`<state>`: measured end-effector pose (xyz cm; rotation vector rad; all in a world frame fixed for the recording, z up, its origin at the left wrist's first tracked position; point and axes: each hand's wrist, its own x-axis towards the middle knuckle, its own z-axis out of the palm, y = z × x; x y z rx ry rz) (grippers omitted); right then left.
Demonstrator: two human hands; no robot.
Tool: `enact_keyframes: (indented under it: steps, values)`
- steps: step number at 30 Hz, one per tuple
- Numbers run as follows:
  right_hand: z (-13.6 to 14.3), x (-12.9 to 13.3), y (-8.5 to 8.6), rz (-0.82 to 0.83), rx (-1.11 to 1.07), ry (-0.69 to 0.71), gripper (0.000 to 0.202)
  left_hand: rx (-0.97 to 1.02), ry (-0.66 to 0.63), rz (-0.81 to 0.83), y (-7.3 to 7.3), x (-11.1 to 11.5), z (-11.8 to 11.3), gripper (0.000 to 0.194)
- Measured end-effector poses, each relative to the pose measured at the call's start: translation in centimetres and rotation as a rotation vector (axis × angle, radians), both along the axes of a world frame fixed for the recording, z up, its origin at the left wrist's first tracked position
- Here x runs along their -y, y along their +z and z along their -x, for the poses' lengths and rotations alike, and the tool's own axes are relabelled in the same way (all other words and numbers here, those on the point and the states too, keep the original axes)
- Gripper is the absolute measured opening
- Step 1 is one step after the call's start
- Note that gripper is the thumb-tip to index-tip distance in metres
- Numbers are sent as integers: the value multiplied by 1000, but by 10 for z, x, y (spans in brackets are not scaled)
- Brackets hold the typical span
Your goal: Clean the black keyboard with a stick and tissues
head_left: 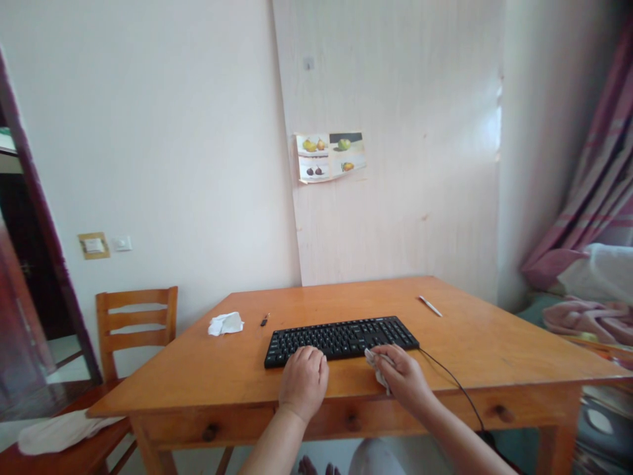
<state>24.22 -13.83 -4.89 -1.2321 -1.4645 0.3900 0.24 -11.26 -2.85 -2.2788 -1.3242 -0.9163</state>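
Note:
A black keyboard (341, 340) lies at a slight slant on the wooden table (326, 300). My left hand (304, 379) is at the keyboard's front edge, left of its middle, with fingers together and curled over that edge; the thumb rests along the right side of the hand. Between the fingers of my right hand (400, 373) is a crumpled white tissue (376, 371), close to the keyboard's front right part. Part of the tissue hangs below the fingers. From the keyboard's right end a black cable (452, 379) runs over the table's front edge.
Left of the keyboard lie another white tissue (226, 323) and a small dark object (264, 320), perhaps a USB stick. A white pen (430, 306) rests at the back right. A wooden chair (136, 323) stands at the left, with a pale cloth (64, 430) on a seat.

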Motion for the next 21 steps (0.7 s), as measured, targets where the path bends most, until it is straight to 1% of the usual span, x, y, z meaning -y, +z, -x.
enact_keyframes:
  steps: [3,6,11,14,16,18,21]
  values:
    - [-2,-1,0,-5,27,-2,36,-1,2,3,0,0,0,25]
    - [-3,-3,-2,9,-17,4,38,-10,9,17,0,0,-1,24]
    - [-1,-9,-6,128,-226,38,42,0,12,57,1,0,0,23]
    - [3,-11,0,142,-364,61,41,36,-28,51,2,-1,0,22]
    - [9,-11,7,143,-460,77,43,83,-89,38,3,-2,-3,24]
    - [18,-11,15,145,-559,114,46,174,-161,54,5,-1,-13,27]
    - [37,-13,26,136,-703,203,48,412,-246,181,4,3,-37,36]
